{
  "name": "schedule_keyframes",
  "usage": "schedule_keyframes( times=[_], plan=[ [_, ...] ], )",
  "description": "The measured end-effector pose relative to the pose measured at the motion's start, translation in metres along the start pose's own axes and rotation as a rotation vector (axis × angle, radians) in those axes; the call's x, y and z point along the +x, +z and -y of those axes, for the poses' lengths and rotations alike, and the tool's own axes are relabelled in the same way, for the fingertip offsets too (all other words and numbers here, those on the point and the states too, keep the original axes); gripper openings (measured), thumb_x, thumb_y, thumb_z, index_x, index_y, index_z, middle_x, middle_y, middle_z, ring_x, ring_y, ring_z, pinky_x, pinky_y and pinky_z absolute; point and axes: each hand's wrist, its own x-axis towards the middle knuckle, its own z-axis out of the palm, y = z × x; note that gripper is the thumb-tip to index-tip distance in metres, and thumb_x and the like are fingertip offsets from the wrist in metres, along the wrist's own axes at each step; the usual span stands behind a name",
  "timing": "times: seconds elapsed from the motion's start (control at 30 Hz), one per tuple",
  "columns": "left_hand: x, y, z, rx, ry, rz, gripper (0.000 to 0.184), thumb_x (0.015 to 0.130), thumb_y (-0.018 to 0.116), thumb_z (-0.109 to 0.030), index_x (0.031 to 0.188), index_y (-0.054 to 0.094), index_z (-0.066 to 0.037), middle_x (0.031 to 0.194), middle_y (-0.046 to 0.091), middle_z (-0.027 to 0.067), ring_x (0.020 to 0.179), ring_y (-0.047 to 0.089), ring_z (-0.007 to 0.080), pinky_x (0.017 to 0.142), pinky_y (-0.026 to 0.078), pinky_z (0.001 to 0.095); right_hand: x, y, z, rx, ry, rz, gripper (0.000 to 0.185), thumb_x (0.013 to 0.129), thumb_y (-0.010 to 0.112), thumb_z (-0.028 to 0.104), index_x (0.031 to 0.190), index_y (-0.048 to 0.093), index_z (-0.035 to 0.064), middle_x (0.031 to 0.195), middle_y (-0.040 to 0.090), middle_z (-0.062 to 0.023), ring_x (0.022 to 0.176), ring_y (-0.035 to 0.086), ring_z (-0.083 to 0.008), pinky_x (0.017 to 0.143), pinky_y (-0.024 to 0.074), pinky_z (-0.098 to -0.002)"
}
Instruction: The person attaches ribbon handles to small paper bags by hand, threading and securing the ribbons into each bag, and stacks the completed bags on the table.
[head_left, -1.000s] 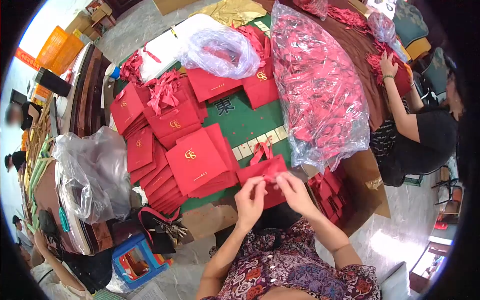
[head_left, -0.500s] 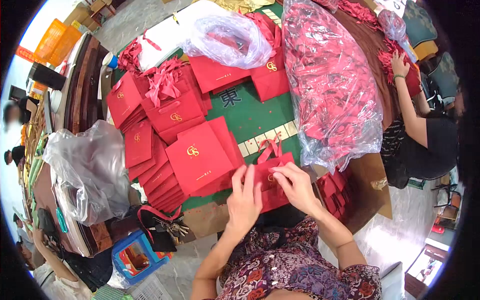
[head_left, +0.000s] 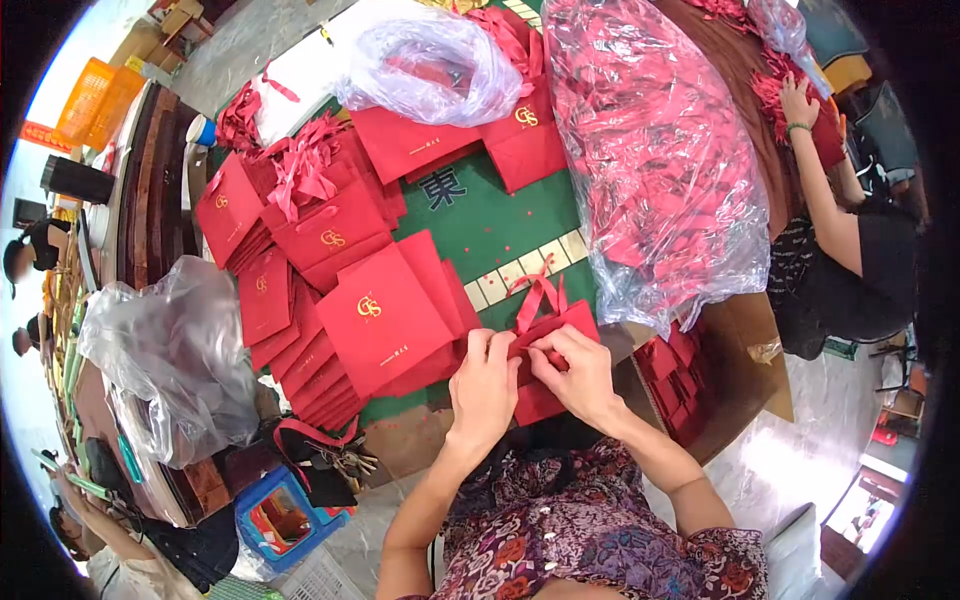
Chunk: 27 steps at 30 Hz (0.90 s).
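Note:
A small red paper bag (head_left: 538,405) lies on the table's near edge in front of me, a red ribbon handle (head_left: 541,302) standing up at its far side. My left hand (head_left: 485,388) is closed around the bag's left edge, fingers bent over its top. With thumb and forefinger, my right hand (head_left: 575,372) pinches at the bag's upper part; whether a ribbon end is in that pinch is hidden. Left of my hands is a stack of flat red bags (head_left: 385,318) with gold lettering.
A large clear plastic sack (head_left: 660,170) of red ribbons lies to the right, above a cardboard box (head_left: 745,350) holding red bags. More bags with ribbons (head_left: 305,175) and a crumpled plastic bag (head_left: 170,350) are on the left. Another person's hand (head_left: 798,103) touches red ribbons.
My fingers have come down and closed at the top of the bag, the two hands now closer together. The view has shifted slightly. The stacks stay as they were.

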Motion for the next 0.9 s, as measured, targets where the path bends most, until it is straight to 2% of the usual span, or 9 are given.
schedule_keyframes(
  times=[0.2, 0.33, 0.53, 0.57, 0.6, 0.67, 0.73, 0.77, 0.9],
  plan=[
    [0.003, -0.001, 0.005, -0.155, -0.024, 0.041, 0.019, 0.087, 0.065, -0.003, 0.106, 0.060, -0.006, 0.091, 0.062, 0.0136, 0.072, 0.065, 0.0324, 0.063, 0.053, 0.0397, -0.001, 0.005, -0.003, 0.014, -0.014, -0.076, 0.014, 0.078, 0.075, 0.008, 0.079, 0.061, 0.0055, 0.074, 0.059, -0.0086, 0.063, 0.062, -0.0262, 0.056, 0.0497, -0.0363],
    [0.003, 0.004, 0.004, -0.250, -0.024, 0.029, 0.017, 0.088, 0.063, -0.001, 0.105, 0.059, -0.004, 0.088, 0.066, 0.0151, 0.066, 0.066, 0.0296, 0.062, 0.052, 0.0375, -0.004, 0.012, -0.005, -0.100, -0.118, -0.179, 0.017, 0.075, 0.076, 0.008, 0.076, 0.059, 0.0067, 0.071, 0.055, -0.0083, 0.062, 0.061, -0.0258, 0.054, 0.0488, -0.0365],
    [0.007, 0.006, 0.008, -0.271, 0.120, -0.019, 0.014, 0.091, 0.062, -0.004, 0.105, 0.060, -0.003, 0.087, 0.069, 0.0162, 0.062, 0.066, 0.0214, 0.056, 0.050, 0.0324, -0.007, 0.014, -0.017, -0.227, -0.273, -0.137, 0.020, 0.075, 0.078, 0.011, 0.083, 0.060, 0.0080, 0.074, 0.054, -0.0065, 0.063, 0.061, -0.0251, 0.053, 0.0494, -0.0363],
    [0.008, 0.002, 0.005, -0.354, 0.008, 0.053, 0.013, 0.091, 0.064, -0.005, 0.104, 0.061, -0.003, 0.085, 0.069, 0.0155, 0.059, 0.065, 0.0195, 0.055, 0.050, 0.0315, -0.008, 0.011, -0.016, -0.228, -0.276, -0.137, 0.020, 0.075, 0.078, 0.011, 0.083, 0.060, 0.0080, 0.074, 0.054, -0.0065, 0.063, 0.061, -0.0251, 0.053, 0.0494, -0.0363],
    [0.008, -0.002, 0.001, -0.435, -0.105, 0.127, 0.013, 0.091, 0.065, -0.007, 0.103, 0.061, -0.003, 0.083, 0.070, 0.0147, 0.057, 0.064, 0.0176, 0.054, 0.049, 0.0306, -0.009, 0.006, -0.014, -0.229, -0.250, -0.070, 0.022, 0.075, 0.079, 0.013, 0.086, 0.060, 0.0076, 0.078, 0.055, -0.0074, 0.068, 0.062, -0.0262, 0.057, 0.0507, -0.0374],
    [0.009, -0.003, -0.002, -0.397, -0.129, 0.123, 0.016, 0.090, 0.069, -0.011, 0.101, 0.063, -0.003, 0.081, 0.070, 0.0126, 0.054, 0.061, 0.0137, 0.052, 0.047, 0.0290, -0.007, -0.009, -0.006, -0.230, -0.230, -0.005, 0.024, 0.076, 0.079, 0.014, 0.090, 0.061, 0.0072, 0.083, 0.056, -0.0083, 0.074, 0.063, -0.0273, 0.060, 0.0519, -0.0384],
    [0.008, 0.003, 0.001, -0.376, -0.139, 0.072, 0.019, 0.086, 0.073, -0.013, 0.100, 0.063, -0.003, 0.079, 0.070, 0.0111, 0.051, 0.058, 0.0144, 0.051, 0.046, 0.0296, 0.001, -0.031, 0.009, -0.134, -0.096, 0.207, 0.025, 0.078, 0.078, 0.011, 0.098, 0.064, 0.0051, 0.093, 0.060, -0.0108, 0.084, 0.064, -0.0285, 0.070, 0.0534, -0.0384],
    [0.007, 0.005, -0.002, -0.377, -0.136, 0.067, 0.019, 0.086, 0.073, -0.013, 0.100, 0.063, -0.003, 0.079, 0.070, 0.0111, 0.051, 0.058, 0.0144, 0.051, 0.046, 0.0296, 0.008, -0.044, 0.019, -0.112, -0.079, 0.263, 0.018, 0.083, 0.073, 0.010, 0.099, 0.064, 0.0058, 0.098, 0.059, -0.0117, 0.096, 0.061, -0.0301, 0.081, 0.0516, -0.0410],
    [-0.002, 0.018, -0.008, -0.249, -0.042, -0.094, 0.023, 0.080, 0.077, -0.009, 0.096, 0.062, -0.004, 0.078, 0.069, 0.0098, 0.049, 0.056, 0.0159, 0.050, 0.047, 0.0325, 0.038, -0.057, 0.014, -0.136, -0.254, 0.218, 0.013, 0.088, 0.068, 0.015, 0.098, 0.066, 0.0077, 0.098, 0.061, -0.0083, 0.100, 0.059, -0.0306, 0.086, 0.0461, -0.0415]
  ],
)
